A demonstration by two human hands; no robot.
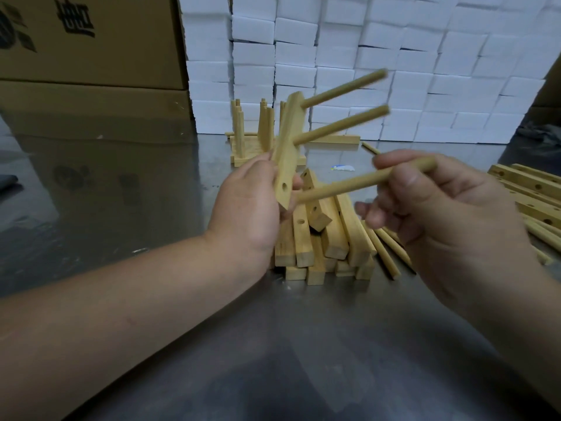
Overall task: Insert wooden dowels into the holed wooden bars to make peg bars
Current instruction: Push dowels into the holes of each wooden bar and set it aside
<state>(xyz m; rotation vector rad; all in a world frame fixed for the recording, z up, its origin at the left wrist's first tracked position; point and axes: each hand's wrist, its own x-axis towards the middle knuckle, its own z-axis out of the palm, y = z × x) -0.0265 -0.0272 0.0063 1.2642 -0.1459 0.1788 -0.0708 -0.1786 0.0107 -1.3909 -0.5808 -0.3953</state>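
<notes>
Pale wood fills my view: my left grip (252,202) is curled round a long holed wooden bar (287,153), held tilted above the steel bench (273,344). Two round wooden dowels (343,124) are seated in its upper holes and point right. My right grip (440,214) pinches a third round wooden dowel (349,185), whose left tip sits just beside the bar's lower end, by an open hole. Beneath lies a pile of bare holed bars (318,238), with loose dowels (385,253) to its right. Finished peg bars (252,138) stand farther off, before stacked white foam blocks (394,56). Cardboard boxes (91,41) stand far left.
</notes>
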